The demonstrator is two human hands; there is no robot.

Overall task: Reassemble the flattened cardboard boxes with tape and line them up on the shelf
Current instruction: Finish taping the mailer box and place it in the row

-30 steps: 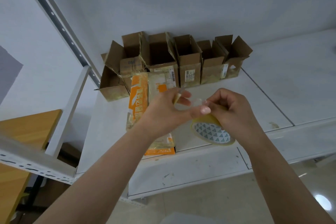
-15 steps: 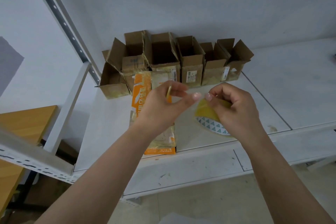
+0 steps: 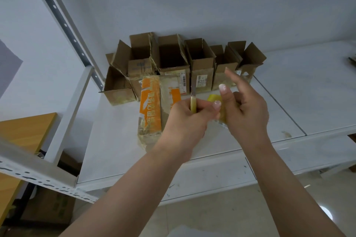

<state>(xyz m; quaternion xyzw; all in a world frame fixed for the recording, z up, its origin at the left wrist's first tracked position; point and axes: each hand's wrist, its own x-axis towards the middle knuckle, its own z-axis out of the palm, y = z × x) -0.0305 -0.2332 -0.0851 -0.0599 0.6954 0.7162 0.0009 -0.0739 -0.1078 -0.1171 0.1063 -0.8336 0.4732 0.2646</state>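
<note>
Over the white shelf [image 3: 119, 140], my left hand [image 3: 187, 119] grips a small yellow-handled cutter [image 3: 193, 104] with its blade pointing up. My right hand [image 3: 246, 110] holds the yellow tape roll [image 3: 213, 99] just right of it, mostly hiding the roll. Its index finger sticks straight up and the other fingers are curled. A flattened orange-and-white box [image 3: 151, 109] lies on the shelf under my left hand. Several open cardboard boxes [image 3: 201, 67] stand in a row against the back wall.
A perforated metal upright [image 3: 63, 23] and a slanted shelf beam [image 3: 38, 175] frame the left side. A wooden tabletop [image 3: 25, 131] sits lower left. The shelf continues to the right past a seam [image 3: 279, 106]. The floor lies below.
Both hands have come closer together over the shelf. The tape roll has tipped from lying flat to nearly edge-on behind my right hand, and my right index finger has lifted straight.
</note>
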